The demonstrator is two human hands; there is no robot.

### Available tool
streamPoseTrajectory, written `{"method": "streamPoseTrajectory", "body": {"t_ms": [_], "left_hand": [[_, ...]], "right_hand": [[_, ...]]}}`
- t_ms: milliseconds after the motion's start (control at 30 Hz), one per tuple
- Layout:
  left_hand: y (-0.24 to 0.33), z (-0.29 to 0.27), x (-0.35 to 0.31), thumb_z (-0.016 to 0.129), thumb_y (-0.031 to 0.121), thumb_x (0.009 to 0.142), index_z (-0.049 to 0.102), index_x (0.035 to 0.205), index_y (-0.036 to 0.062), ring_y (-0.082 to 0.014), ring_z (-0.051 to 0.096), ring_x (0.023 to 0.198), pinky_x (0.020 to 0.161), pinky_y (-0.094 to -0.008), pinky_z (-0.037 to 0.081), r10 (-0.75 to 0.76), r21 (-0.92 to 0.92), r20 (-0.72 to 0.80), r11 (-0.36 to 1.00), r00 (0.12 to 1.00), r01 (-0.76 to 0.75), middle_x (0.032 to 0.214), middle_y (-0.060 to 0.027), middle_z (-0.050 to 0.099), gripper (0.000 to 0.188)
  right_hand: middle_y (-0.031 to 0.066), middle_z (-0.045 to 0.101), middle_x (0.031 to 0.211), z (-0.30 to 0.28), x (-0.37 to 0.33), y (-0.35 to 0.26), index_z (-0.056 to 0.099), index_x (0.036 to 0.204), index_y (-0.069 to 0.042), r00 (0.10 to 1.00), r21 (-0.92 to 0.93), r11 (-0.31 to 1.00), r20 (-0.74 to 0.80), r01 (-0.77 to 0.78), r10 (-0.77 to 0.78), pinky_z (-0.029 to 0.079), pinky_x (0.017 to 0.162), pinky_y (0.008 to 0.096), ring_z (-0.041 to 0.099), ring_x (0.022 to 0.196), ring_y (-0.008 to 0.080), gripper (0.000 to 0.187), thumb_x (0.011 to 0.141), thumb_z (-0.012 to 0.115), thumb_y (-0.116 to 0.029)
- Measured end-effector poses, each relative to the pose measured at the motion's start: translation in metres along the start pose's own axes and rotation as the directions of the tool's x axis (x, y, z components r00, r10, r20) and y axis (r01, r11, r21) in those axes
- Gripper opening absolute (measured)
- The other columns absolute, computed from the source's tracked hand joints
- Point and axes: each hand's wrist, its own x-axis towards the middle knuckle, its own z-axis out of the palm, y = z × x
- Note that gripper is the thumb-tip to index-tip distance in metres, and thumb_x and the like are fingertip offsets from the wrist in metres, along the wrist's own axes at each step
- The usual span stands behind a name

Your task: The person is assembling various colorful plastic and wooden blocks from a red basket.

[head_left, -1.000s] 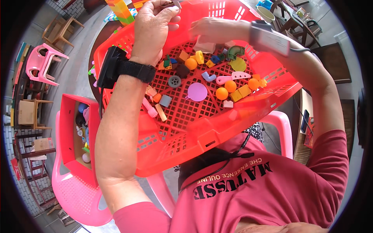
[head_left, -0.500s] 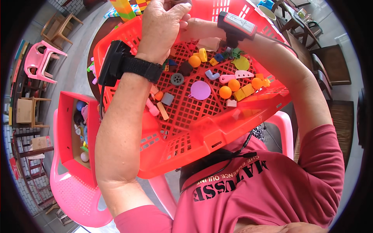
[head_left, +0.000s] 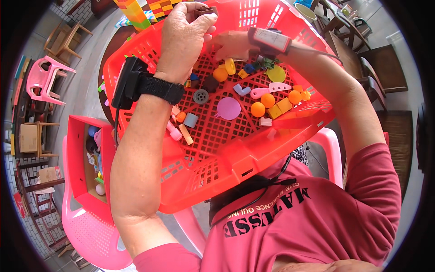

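Observation:
My left hand [head_left: 183, 38] is raised over the far left side of the red plastic basket [head_left: 247, 154]. A small dark brown toy block [head_left: 207, 11] is pinched between its thumb and fingers. My right hand [head_left: 231, 44] reaches into the far part of the basket, slightly blurred, its fingers apart and pointing left and down, with nothing seen in them. Just below it lie a yellow toy piece [head_left: 230, 66] and an orange ball [head_left: 220, 75]. A dark brown piece [head_left: 210, 83], a grey wheel [head_left: 200, 96] and a purple disc [head_left: 228, 108] rest nearer me.
More toys lie in the basket, among them a pink-handled toy knife [head_left: 272, 89] and a yellow-green disc [head_left: 276, 73]. Beyond the basket stands a stack of coloured blocks [head_left: 134, 13]. A red box [head_left: 87, 181] with toys sits on a pink chair [head_left: 93, 233] at left.
My right hand has drawn away from beside my left hand and gone lower into the basket. The left hand still holds the brown block. The view has shifted slightly.

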Motion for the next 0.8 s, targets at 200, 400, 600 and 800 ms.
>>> {"method": "streamPoseTrajectory", "body": {"t_ms": [200, 400, 600, 800], "left_hand": [[-0.002, -0.006, -0.005, 0.059, 0.012, 0.088, 0.055, 0.107, 0.0025, -0.0124, 0.062, 0.084, 0.071, -0.0246, 0.052, 0.003, 0.038, 0.005, 0.999, 1.0, -0.004, 0.099, -0.0062, 0.061, 0.021], [0.0, -0.001, -0.003, 0.058, 0.013, 0.089, 0.054, 0.108, 0.0023, -0.0121, 0.061, 0.083, 0.071, -0.0245, 0.052, 0.001, 0.051, 0.037, 0.999, 0.999, -0.002, 0.098, -0.0062, 0.061, 0.023], [0.001, 0.003, -0.002, 0.06, 0.01, 0.086, 0.054, 0.104, 0.0019, -0.01, 0.061, 0.076, 0.068, -0.0222, 0.048, -0.042, 0.059, -0.014, 0.997, 0.999, 0.043, 0.09, -0.0037, 0.061, 0.021], [-0.006, -0.003, -0.004, 0.059, 0.01, 0.087, 0.053, 0.105, 0.0024, -0.0091, 0.06, 0.08, 0.069, -0.0219, 0.049, -0.092, 0.163, -0.002, 0.982, 0.996, 0.092, 0.092, -0.0031, 0.06, 0.021]], "right_hand": [[0.0152, 0.058, 0.088, -0.021, -0.037, 0.008, 0.061, 0.089, -0.002, 0.998, -0.323, 0.945, 0.016, 0.056, -0.054, 0.049, 0.077, 0.0393, 0.058, 0.086, 0.031, 0.031, 0.079, 0.053, -0.03], [0.012, 0.059, 0.081, -0.058, -0.043, 0.055, 0.058, 0.085, -0.003, 0.934, -0.24, 0.959, -0.284, 0.148, -0.215, 0.05, 0.067, 0.0358, 0.06, 0.076, 0.0284, 0.019, 0.068, 0.058, -0.012], [0.0024, 0.054, 0.079, -0.076, -0.034, 0.069, 0.057, 0.094, -0.002, 0.7, 0.305, 0.734, -0.642, 0.608, -0.313, 0.041, 0.063, 0.0252, 0.049, 0.071, 0.0082, 0.013, 0.082, 0.058, -0.008], [0.0072, 0.054, 0.081, -0.083, -0.035, 0.079, 0.055, 0.092, -0.002, 0.556, -0.116, 0.853, -0.713, 0.508, -0.428, 0.043, 0.071, 0.0325, 0.05, 0.075, 0.0189, 0.016, 0.085, 0.053, -0.015]]}}
